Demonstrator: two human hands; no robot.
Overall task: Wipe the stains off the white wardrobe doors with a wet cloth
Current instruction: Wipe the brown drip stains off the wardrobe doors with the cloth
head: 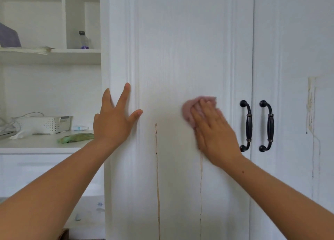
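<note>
A: What did our right hand [215, 131] do?
B: We pressed the pink cloth [189, 109] flat on the white door [171, 49] with our fingers spread over it, just left of the black handle [246, 125].
A: And our left hand [113, 120]?
B: We held it open, holding nothing, flat on the door's left edge.
A: Where were the stains?
B: We saw two brown drip lines [157, 176] running down below our hands, and more marks on the other door [310, 109]
</note>
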